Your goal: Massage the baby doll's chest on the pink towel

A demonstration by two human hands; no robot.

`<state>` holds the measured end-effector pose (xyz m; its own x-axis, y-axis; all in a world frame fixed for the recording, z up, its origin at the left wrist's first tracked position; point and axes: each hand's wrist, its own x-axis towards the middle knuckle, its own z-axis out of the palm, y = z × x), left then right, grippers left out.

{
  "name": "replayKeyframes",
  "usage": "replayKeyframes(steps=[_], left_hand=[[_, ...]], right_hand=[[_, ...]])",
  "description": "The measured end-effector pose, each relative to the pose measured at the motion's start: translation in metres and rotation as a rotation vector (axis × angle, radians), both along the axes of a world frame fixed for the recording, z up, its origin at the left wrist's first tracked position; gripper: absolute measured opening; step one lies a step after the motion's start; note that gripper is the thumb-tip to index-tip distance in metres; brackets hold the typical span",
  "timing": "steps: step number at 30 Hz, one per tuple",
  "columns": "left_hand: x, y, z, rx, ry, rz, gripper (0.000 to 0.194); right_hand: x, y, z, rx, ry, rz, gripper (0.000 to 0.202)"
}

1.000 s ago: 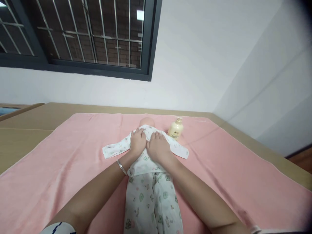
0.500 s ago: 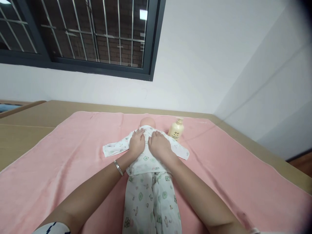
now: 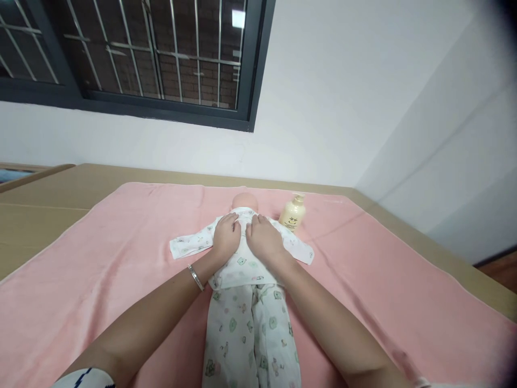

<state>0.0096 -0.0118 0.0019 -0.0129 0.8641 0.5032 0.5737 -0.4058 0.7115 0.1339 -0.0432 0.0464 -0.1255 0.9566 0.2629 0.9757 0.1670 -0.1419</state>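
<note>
in the middle of a pink cloth [image 3: 141, 258], spread over a tan desk [image 3: 44, 215], lies the doll [image 3: 242, 265]. long axis runs from the wearer toward the far wall [image 3: 315, 124], close to straight away. head [image 3: 244, 201] at the far end, pointing at the wall; legs at the near end, in printed trousers [image 3: 250, 334] that run out of the bottom of the view. can't tell whether its front or its back is up.

white printed top [image 3: 241, 275] on the doll. left sleeve as seen [image 3: 191, 245] and right sleeve as seen [image 3: 299, 250] both spread outward on the cloth, across the long axis, slanting a bit toward the wearer.

both hands open, palms down on the upper part of the top, gripping nothing. left hand [image 3: 226, 236] on the left side of the torso, right hand [image 3: 264, 236] on the right side, narrow strip of fabric showing between. fingers point roughly along the doll's axis, toward the head. silver bracelet [image 3: 196, 277] on the left wrist.

pale yellow bottle [image 3: 292, 214] stands on the cloth, right of the head, just behind the right sleeve; can't tell if they touch. dark-framed window [image 3: 161, 105] with metal bars, upper left in the wall.
</note>
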Motion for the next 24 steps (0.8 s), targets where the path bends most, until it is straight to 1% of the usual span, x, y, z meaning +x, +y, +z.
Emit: replayKeyframes(steps=[2,4,5,7,10,13,15,18,22,24], left_hand=[[-0.001,0.002,0.0,0.022,-0.005,-0.011,0.037],[-0.002,0.004,-0.001,0.024,0.005,-0.021,0.037],[-0.002,0.004,-0.001,0.018,0.012,-0.019,0.037],[-0.002,0.004,-0.002,0.003,0.029,-0.007,0.037],[0.0,0.002,0.0,-0.006,0.048,0.009,0.037],[0.0,0.0,0.002,-0.004,0.062,0.018,0.037],[0.001,-0.001,0.003,-0.009,0.078,0.023,0.037],[0.001,-0.003,0.003,-0.028,0.12,0.027,0.038],[0.005,-0.006,0.005,-0.048,0.184,0.054,0.039],[0.006,-0.006,0.006,-0.067,0.206,0.057,0.038]], right_hand=[[-0.008,-0.008,-0.001,0.042,-0.053,0.123,0.048],[-0.009,-0.006,-0.002,0.056,-0.039,0.245,0.045],[-0.006,-0.003,-0.002,0.053,-0.007,0.268,0.045],[0.004,0.007,-0.001,0.032,0.082,0.247,0.043],[0.016,0.018,-0.001,-0.013,0.177,0.138,0.045],[0.019,0.02,-0.001,-0.03,0.158,0.021,0.05],[0.018,0.019,-0.001,-0.05,0.131,-0.028,0.055],[0.021,0.021,-0.002,-0.08,0.129,-0.019,0.06],[0.028,0.029,-0.005,-0.066,0.131,0.074,0.056],[0.029,0.03,-0.005,-0.055,0.119,0.099,0.054]])
